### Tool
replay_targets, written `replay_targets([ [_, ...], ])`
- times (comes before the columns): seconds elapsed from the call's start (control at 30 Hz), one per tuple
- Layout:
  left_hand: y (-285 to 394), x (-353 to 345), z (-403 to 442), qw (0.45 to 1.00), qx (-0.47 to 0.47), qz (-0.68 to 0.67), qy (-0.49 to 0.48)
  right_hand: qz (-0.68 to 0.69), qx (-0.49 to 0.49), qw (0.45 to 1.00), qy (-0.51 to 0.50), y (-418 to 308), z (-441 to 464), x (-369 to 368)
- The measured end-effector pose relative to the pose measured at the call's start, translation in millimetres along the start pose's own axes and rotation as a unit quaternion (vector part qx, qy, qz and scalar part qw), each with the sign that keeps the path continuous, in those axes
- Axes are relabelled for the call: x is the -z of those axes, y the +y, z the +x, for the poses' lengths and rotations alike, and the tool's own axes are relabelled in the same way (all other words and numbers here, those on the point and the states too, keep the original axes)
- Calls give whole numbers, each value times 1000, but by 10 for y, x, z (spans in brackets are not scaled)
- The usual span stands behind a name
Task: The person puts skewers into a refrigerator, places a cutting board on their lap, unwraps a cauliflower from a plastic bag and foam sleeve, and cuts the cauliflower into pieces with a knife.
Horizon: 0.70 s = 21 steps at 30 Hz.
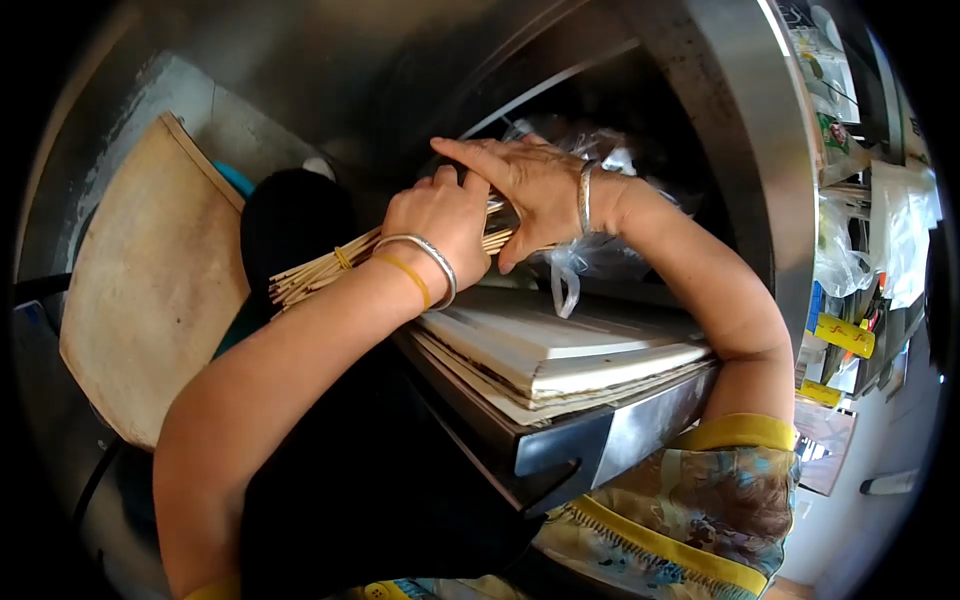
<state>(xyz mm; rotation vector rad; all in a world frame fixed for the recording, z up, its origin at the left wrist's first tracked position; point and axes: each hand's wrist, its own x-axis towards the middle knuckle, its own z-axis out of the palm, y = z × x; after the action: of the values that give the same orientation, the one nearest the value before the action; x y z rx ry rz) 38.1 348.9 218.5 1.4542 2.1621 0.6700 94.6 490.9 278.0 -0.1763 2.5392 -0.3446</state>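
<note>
My left hand (pixel 440 222) is wrapped round a bundle of thin wooden skewers (pixel 318 274), whose near ends stick out to the lower left. A yellow rubber band (pixel 343 258) circles the bundle. Against the bundle's other end is my right hand (pixel 532 185), its thumb and fingers spread apart and its fingers reaching over the left knuckles. Where the skewers end under that palm is hidden. Beside my right hand, crumpled clear plastic bags (pixel 600 255) lie in an open metal drawer (pixel 650 410).
A stack of flat whitish boards or sheets (pixel 580 365) lies at the drawer's near side, below my hands. To the left stands a worn tan stool or board (pixel 155 290). At the right are shelves with plastic bags (pixel 895 235) and a yellow container (pixel 845 335).
</note>
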Motion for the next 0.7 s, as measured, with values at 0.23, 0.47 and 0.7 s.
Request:
replay_targets([
  [0.23,-175,178,-155,982,32,-77,-171,166,20,986,-21,-72,102,-189],
  [0.47,-249,190,-252,968,16,-59,-245,180,-22,977,-109,-197,175,-210],
  [0.7,-826,106,-399,917,19,-202,-344,71,-8,979,-191,-83,126,-359],
])
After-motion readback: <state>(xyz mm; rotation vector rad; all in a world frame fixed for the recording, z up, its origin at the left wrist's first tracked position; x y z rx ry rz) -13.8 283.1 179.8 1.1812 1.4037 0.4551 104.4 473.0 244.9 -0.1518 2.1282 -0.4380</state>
